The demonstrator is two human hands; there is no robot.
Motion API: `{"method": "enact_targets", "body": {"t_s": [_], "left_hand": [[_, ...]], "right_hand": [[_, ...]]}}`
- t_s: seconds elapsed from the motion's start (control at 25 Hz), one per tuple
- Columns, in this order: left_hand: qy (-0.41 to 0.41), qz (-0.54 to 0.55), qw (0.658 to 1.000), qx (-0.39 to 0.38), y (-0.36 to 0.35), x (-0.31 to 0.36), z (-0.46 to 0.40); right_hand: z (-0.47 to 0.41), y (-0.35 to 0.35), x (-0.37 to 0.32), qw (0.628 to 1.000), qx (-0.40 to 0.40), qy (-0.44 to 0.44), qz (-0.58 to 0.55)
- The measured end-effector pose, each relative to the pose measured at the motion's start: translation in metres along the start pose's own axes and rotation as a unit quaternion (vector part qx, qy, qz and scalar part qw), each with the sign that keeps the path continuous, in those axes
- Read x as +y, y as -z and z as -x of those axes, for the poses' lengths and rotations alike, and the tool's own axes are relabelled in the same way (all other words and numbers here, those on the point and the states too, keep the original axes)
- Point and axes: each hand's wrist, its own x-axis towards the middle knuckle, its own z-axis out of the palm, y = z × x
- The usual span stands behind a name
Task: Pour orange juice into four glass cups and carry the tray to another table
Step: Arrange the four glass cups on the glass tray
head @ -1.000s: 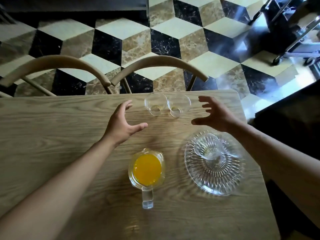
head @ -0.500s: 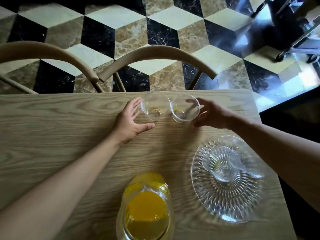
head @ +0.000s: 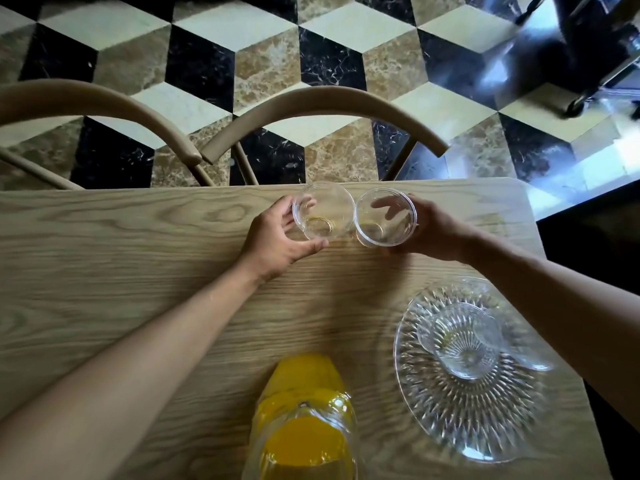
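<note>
Glass cups side by side at the surface's far edge: my left hand grips the left cup, my right hand the right cup.

A second ago both hands hovered spread above the tabletop, short of the two glass cups. Now the left hand has closed round the left cup, thumb on its near side and fingers behind it, and the right hand has wrapped round the right cup, just beside the first.
</note>
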Motion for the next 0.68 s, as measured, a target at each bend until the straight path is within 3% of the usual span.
{"method": "enact_targets", "body": {"t_s": [0.32, 0.48, 0.68], "left_hand": [[-0.005, -0.001, 1.0, 0.022, 0.017, 0.043, 0.016], [-0.026, -0.01, 0.999, 0.02, 0.029, 0.09, 0.031], [-0.054, -0.025, 0.997, 0.056, 0.027, 0.169, 0.08]], "right_hand": [[0.022, 0.028, -0.023, 0.996, 0.055, 0.013, -0.075], [0.045, 0.045, -0.042, 0.994, 0.062, 0.009, -0.088], [0.094, 0.083, -0.083, 0.991, 0.081, 0.068, -0.079]]}}
